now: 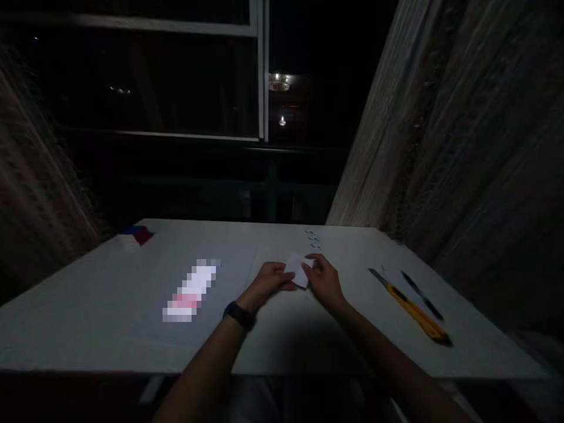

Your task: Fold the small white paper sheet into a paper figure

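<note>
A small piece of white paper (298,271) is held up between both hands, over the middle of the white table. My left hand (271,281), with a dark band on its wrist, pinches the paper's left edge between thumb and fingers. On its right side, my right hand (323,279) grips the same paper, thumb in front and index finger along the top. Whether the paper is folded cannot be made out in the dim light. Just beyond the hands, several small dark marks or bits (313,239) show on the tabletop.
A large white sheet (238,264) lies left on the table (352,346), with a bright, pixelated phone-like shape (194,291) on it. A yellow utility knife (412,308) and a dark pen (422,294) lie right. A colored cube (136,236) sits far left. Curtains (374,117) flank the dark window.
</note>
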Tool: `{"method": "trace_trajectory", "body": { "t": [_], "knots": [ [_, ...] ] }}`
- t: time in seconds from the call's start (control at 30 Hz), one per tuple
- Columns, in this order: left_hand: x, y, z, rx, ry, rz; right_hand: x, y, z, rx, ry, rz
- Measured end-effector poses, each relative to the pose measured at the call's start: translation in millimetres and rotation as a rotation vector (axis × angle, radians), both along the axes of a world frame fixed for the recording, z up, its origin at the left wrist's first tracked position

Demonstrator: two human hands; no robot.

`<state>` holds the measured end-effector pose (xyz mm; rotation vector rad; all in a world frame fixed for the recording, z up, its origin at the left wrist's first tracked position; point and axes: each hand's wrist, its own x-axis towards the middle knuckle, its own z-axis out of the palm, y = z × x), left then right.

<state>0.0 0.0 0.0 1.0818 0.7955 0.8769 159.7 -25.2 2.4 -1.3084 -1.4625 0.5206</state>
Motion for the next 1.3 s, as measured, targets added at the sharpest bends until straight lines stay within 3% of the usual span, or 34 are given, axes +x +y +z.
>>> {"method": "trace_trajectory", "body": {
  "t": [0.33,0.53,0.7,1.0,1.17,1.3],
  "knots": [
    [11.5,-9.3,6.1,0.083,-0.006,0.090,-8.5,0.7,-8.1,0.008,0.220,-0.093],
    [8.9,-4.7,7.8,0.183,0.062,0.298,-12.5,3.8,-9.9,-0.099,0.444,0.115],
    [8.1,-3.1,11.2,0.249,0.088,0.349,-8.7,9.0,-14.2,-0.141,0.510,0.215],
    [7.4,-4.4,11.3,0.194,0.049,0.361,-9.8,7.2,-15.8,-0.146,0.412,0.218],
    [5.0,0.8,2.6,0.234,0.172,0.370,-5.9,6.6,-11.2,0.058,0.259,0.079],
    [7.1,1.9,-3.3,0.244,0.189,0.300,-2.7,10.4,-10.6,0.050,0.186,0.174]
  ]
}}
